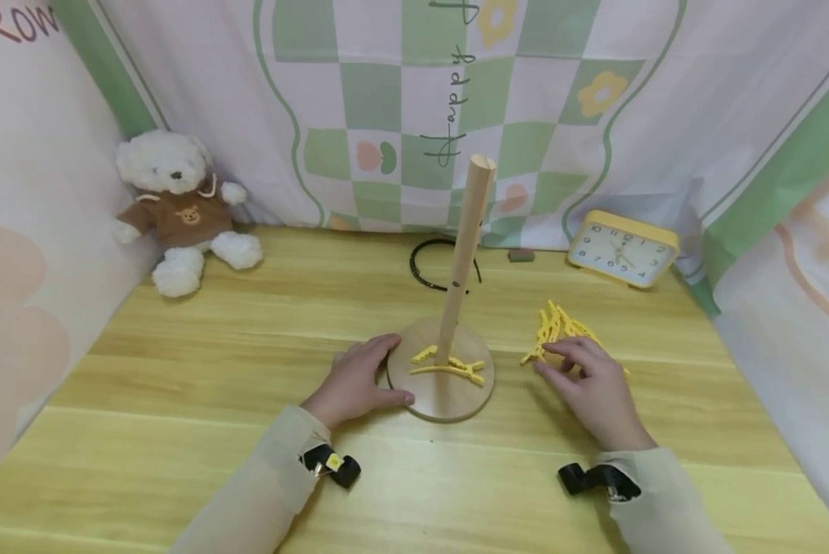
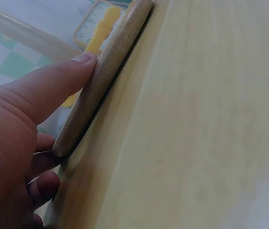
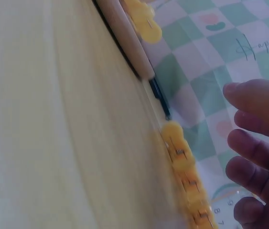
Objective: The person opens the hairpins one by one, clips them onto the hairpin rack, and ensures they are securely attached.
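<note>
A wooden stand has a round base (image 1: 471,402) and an upright pole (image 1: 467,231). My left hand (image 1: 359,381) grips the base's left edge, its thumb (image 2: 72,78) against the rim and its fingers around the far side. Several yellow clips (image 1: 449,370) lie on the base around the foot of the pole. Right of the stand is a pile of yellow clips (image 1: 558,322) with small metal springs. Over the pile's near side, my right hand (image 1: 597,392) has loosely bent fingers. In the right wrist view these fingers (image 3: 251,143) hold nothing and stand apart from the clips.
A black hoop (image 1: 414,265) lies behind the pole, with a small grey-green block (image 1: 521,255) to its right. A yellow clock (image 1: 622,250) stands at the back right. At the back left sits a white plush toy (image 1: 185,215). Printed curtains (image 1: 372,92) hang behind the wooden table (image 1: 199,362).
</note>
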The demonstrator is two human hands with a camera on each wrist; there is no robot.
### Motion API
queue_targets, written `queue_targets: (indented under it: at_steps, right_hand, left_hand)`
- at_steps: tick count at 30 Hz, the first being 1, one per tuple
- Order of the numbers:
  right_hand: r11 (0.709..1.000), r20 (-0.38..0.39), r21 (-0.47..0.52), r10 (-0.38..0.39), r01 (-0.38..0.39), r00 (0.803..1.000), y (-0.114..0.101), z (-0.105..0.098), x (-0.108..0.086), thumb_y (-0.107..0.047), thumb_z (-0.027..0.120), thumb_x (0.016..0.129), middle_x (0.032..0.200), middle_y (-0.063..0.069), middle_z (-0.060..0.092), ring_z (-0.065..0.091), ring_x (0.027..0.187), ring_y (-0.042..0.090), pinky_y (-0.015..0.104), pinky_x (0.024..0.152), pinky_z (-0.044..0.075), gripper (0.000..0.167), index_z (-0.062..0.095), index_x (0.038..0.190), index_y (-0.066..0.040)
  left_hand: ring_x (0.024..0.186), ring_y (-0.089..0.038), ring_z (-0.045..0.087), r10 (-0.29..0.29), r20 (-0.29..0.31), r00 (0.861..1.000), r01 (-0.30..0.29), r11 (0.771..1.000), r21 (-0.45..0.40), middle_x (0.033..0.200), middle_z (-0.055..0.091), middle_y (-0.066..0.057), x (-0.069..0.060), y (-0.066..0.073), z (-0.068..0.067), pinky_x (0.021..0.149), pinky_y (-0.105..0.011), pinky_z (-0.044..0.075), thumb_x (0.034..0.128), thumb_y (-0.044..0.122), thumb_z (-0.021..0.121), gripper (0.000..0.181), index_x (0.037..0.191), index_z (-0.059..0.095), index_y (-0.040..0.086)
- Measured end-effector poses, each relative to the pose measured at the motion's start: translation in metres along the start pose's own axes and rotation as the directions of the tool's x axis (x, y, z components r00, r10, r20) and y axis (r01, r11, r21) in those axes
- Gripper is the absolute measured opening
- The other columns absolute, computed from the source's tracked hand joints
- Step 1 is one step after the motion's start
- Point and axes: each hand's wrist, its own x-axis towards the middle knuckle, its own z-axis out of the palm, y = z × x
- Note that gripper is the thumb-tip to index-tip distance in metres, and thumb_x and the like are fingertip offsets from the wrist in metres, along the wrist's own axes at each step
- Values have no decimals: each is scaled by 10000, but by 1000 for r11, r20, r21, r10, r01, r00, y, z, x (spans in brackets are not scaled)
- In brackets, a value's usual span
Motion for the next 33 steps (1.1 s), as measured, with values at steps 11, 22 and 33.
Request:
queue_targets:
  at_steps: [11,22,33]
  right_hand:
    - [991,-29,-73,108,-109,994,26,-26,-14,-119,829,830,941,77,666,539,758,89,125,647,409,268,748,1076,-48]
    - [949,6,-122,294,-291,956,47,-41,-17,-275,744,927,1096,194,639,558,874,136,106,684,403,412,679,1216,12]
    - [873,-4,-157,468,-462,884,66,-52,-20,-349,703,946,1158,236,588,568,942,293,327,747,405,528,612,1300,32]
  left_hand:
    - [1427,-308,364,1,15,1000,-1,1000,-15,1597,374,-38,-1,1,1,1115,-529,256,756,555,827,1020,1567,351,158]
    - [1432,-313,359,-8,8,1000,8,1000,-26,1591,384,-49,-4,5,-4,1118,-546,244,765,531,832,999,1562,364,150]
    - [1430,-309,360,-5,7,1000,6,999,-33,1592,383,-47,-4,6,-5,1127,-543,234,766,531,832,998,1562,364,153]
